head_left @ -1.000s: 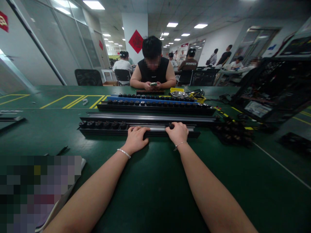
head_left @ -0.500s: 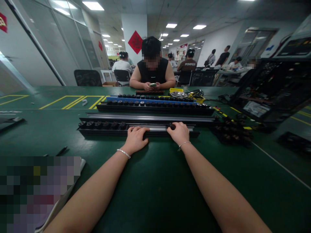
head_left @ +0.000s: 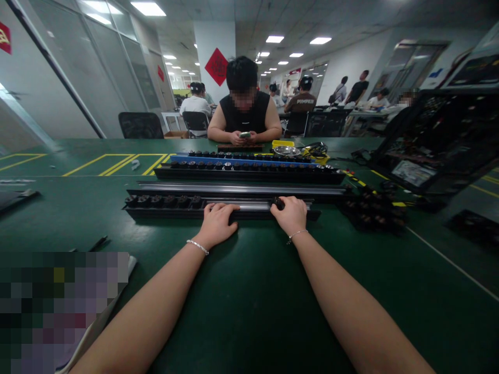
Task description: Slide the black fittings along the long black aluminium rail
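Note:
A long black rail (head_left: 175,213) with a silvery channel (head_left: 254,206) lies crosswise before me on the green table. Several small round black parts (head_left: 169,201) sit in a row in its left portion. My left hand (head_left: 219,223) grips the rail near its middle, fingers bent over the near edge and thumb out to the right. Further right, my right hand (head_left: 291,214) pinches a small black part (head_left: 278,203) between thumb and fingers, at the channel. Its underside is hidden, so I cannot tell whether it touches the channel.
Behind lie another bare rail (head_left: 234,188) and a filled rail (head_left: 249,170). Dark loose parts (head_left: 374,208) are heaped at the right, near an open computer case (head_left: 424,140). A person (head_left: 245,111) sits opposite, holding a phone (head_left: 244,135). A metal dish (head_left: 287,151) stands at the back.
My right hand has shifted slightly to the right along the rail, with the small black part still pinched. The left hand has stayed in place.

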